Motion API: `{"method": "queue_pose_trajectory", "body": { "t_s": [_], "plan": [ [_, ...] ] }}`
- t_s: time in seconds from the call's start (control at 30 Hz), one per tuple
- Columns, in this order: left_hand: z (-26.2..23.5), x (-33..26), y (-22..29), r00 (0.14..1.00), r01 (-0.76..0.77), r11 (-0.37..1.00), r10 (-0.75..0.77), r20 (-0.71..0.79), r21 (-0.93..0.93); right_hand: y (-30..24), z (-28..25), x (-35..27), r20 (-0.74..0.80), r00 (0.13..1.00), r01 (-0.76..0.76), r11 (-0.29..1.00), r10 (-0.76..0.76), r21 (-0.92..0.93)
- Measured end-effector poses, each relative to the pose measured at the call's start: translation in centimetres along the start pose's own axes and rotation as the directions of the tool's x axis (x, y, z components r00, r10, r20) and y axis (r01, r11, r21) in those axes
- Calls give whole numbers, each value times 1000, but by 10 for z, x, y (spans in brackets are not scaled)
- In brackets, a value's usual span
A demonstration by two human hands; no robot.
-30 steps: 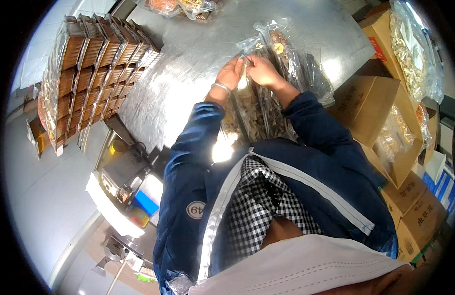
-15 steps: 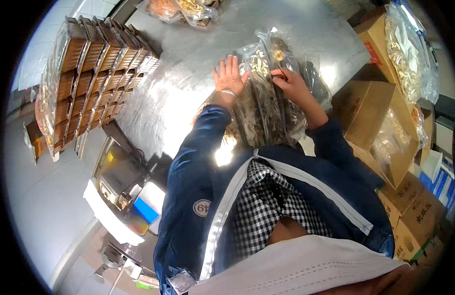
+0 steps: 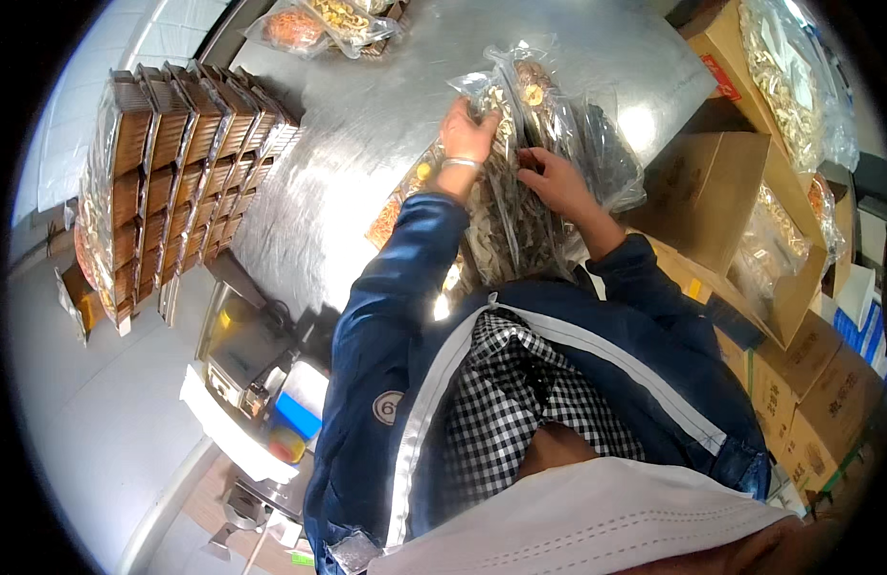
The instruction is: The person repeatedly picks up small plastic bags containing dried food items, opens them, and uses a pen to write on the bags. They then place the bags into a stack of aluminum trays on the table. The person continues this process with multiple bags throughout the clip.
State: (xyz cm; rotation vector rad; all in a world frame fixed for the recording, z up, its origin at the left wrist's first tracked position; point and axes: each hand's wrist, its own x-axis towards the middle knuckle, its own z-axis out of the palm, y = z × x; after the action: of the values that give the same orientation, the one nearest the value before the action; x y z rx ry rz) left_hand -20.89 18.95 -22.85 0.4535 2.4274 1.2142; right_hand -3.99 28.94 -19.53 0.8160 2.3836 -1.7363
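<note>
Several clear plastic bags of dried food stand packed in a row before me on the metal table. My left hand (image 3: 466,134) has its fingers curled over the upper left edge of a bag of pale dried pieces (image 3: 496,101). Lower and to the right, my right hand (image 3: 558,184) pinches the side of that row with thumb and fingers; exactly which bag it touches is partly hidden. Behind it are a bag with brown dried mushrooms (image 3: 534,86) and a bag of dark dried pieces (image 3: 608,153). An orange-filled bag (image 3: 386,218) shows beside my left forearm.
Stacked brown ribbed trays (image 3: 175,182) rise at the left. More filled bags (image 3: 295,31) lie at the table's far left. Open cardboard boxes (image 3: 707,196) with bagged goods crowd the right side. A scale-like device (image 3: 238,340) sits low on the left.
My left hand, spread with its palm raised before, has curled onto the bag's upper edge. My right hand has shifted slightly down. The view has moved a little.
</note>
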Motion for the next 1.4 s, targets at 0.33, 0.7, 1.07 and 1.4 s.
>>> {"method": "queue_pose_trajectory", "body": {
  "t_s": [0.33, 0.7, 1.07, 1.4],
  "plan": [
    [-71, -46, 54, 994, -51, 540, -56, -96, -840, -89, -59, -15, 311, 944, 2, 941, -114, 339],
    [-192, -148, 114, 946, -301, 823, 196, -257, -482, -259, -93, -74, -61, 577, 814, 580, -814, -33],
    [-193, -204, 95, 946, -287, 920, 229, -230, -266, -259, -24, -85, 150, 254, 966, 243, -955, -92],
    [-204, -192, 79, 939, -191, 892, 43, -342, -410, -242, -23, -101, -315, 696, 711, 558, -645, 428]
  ]
}}
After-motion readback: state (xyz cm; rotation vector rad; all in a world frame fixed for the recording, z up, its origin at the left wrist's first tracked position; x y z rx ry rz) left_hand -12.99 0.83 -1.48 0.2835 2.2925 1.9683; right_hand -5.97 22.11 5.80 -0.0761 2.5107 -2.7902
